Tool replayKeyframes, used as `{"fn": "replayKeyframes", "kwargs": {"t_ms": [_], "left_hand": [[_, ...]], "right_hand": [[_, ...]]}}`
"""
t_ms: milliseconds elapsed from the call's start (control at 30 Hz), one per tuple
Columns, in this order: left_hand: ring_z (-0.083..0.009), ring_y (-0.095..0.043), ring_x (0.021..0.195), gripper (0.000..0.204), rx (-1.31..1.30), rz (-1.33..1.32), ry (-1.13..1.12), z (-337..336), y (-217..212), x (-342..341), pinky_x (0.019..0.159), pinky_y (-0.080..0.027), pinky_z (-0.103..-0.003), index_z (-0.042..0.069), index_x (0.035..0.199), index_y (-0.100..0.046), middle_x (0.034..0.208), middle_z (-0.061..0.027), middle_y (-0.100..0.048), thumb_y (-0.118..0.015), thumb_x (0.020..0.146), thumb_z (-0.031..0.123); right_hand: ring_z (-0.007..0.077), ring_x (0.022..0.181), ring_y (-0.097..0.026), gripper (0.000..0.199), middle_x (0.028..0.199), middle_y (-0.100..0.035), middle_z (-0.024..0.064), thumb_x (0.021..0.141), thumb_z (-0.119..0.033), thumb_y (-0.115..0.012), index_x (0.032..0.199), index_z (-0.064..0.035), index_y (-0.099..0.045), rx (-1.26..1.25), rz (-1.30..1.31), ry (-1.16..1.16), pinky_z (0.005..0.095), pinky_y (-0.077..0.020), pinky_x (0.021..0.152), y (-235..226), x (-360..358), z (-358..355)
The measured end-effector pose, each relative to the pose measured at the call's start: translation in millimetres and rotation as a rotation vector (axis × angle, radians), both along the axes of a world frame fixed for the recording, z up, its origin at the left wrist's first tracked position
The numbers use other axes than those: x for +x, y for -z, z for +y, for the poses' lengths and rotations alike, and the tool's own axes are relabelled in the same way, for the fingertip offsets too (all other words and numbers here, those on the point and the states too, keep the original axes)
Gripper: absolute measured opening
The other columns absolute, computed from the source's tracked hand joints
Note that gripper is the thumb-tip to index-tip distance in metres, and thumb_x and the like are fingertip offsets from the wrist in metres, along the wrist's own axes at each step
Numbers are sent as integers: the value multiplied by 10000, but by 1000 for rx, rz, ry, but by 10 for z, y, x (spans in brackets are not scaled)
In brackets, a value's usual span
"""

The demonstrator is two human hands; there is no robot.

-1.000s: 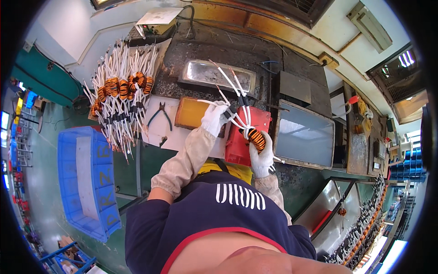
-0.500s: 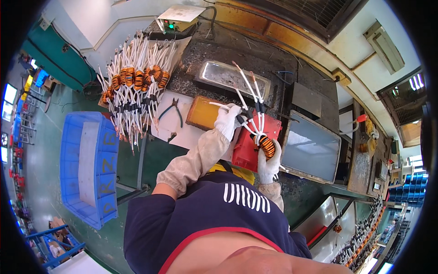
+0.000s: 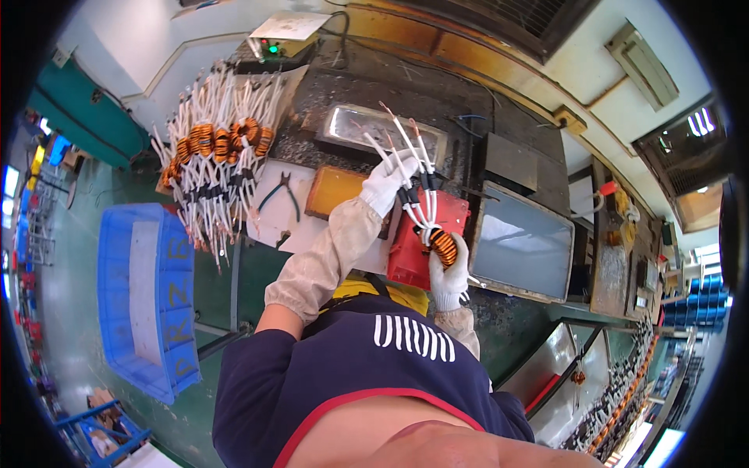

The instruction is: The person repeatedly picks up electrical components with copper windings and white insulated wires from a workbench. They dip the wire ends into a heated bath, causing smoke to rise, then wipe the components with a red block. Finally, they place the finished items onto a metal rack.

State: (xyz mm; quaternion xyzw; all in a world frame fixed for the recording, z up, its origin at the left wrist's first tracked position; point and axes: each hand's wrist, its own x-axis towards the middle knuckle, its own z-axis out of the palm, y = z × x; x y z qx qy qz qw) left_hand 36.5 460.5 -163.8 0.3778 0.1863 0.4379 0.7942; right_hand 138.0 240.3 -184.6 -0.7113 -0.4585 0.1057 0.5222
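1. Head view, centre of the frame: the right hand (image 3: 449, 273), in a white glove, is closed around an orange-wound coil (image 3: 442, 245); its grip is pressed tight on the coil's lower side.
2. From that coil, a fan of white-sleeved leads (image 3: 406, 160) rises toward the upper middle of the frame, with bare wire tips at the ends.
3. The left hand (image 3: 385, 182), also gloved, sits just above and left of the coil, fingers pinching the leads partway along their length; a pale protective sleeve covers that forearm.
4. Coil and hands hang over a red box (image 3: 411, 253) lying on the bench (image 3: 499, 148), just right of centre.
5. Beside the red box, to the left, a flat yellow block (image 3: 334, 191) rests on a white sheet, partly hidden behind the left wrist.
6. Further left on that sheet lies a pair of pliers (image 3: 282, 195), handles spread.
7. Upper left: a big heap of finished coils (image 3: 222, 152) with orange windings and white leads, piled on the bench edge.
8. Above the hands, a shallow metal tray (image 3: 351, 125) shines on the dark bench surface.
9. Right of centre, a grey slanted panel (image 3: 521, 246) stands next to the red box.
10. Left side of the frame: a blue plastic crate (image 3: 148, 296) sits low on the green floor.
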Motion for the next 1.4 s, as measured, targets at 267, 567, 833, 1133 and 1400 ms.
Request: {"fn": "replayKeyframes", "kwargs": {"t_ms": [267, 567, 833, 1133, 1400], "left_hand": [[-79, -576, 714, 294, 54, 110, 47, 25, -221, -60, 613, -448, -231, 62, 954, -694, 860, -19, -689, -614, 986, 343], [-276, -615, 702, 407, -631, -283, 68, -122, 370, -268, 744, -540, -419, 13, 943, -647, 884, -189, -673, -503, 1021, 386], [-137, -620, 712, 353, -85, 363, -259, -376, -191, -635, 695, -519, -307, 59, 973, -663, 920, -72, -695, -549, 1010, 392], [-162, -680, 913, 232, -347, -61, -169, -238, -8, -811, 818, -559, -314, 85, 1170, -647, 1009, -53, -702, -607, 986, 220], [-137, -657, 904, 210, -349, 56, -395, -193, -129, -960, 810, -530, -273, 67, 1147, -638, 1020, -53, -684, -606, 991, 204]], "right_hand": [[283, 1057, -648, 525, 1171, -625, 183, 849, -33, -688, 1334, 12, -492, -48, -14, 6, 346, -511, 921, -37, 12, 5], [272, 1104, -630, 536, 1236, -605, 190, 869, -57, -675, 1365, -21, -475, -31, -24, 74, 358, -492, 966, -51, -52, 5], [250, 1100, -634, 530, 1246, -606, 177, 864, -22, -670, 1359, -28, -481, -98, -73, 23, 353, -498, 971, -16, -79, -22], [317, 1052, -670, 538, 1182, -643, 180, 816, -59, -712, 1324, -48, -536, -72, -103, 54, 370, -530, 903, -37, -111, 108], [250, 1082, -645, 511, 1206, -613, 173, 862, -9, -678, 1336, -20, -490, -100, -40, -10, 340, -516, 941, -91, -112, 93]]}}
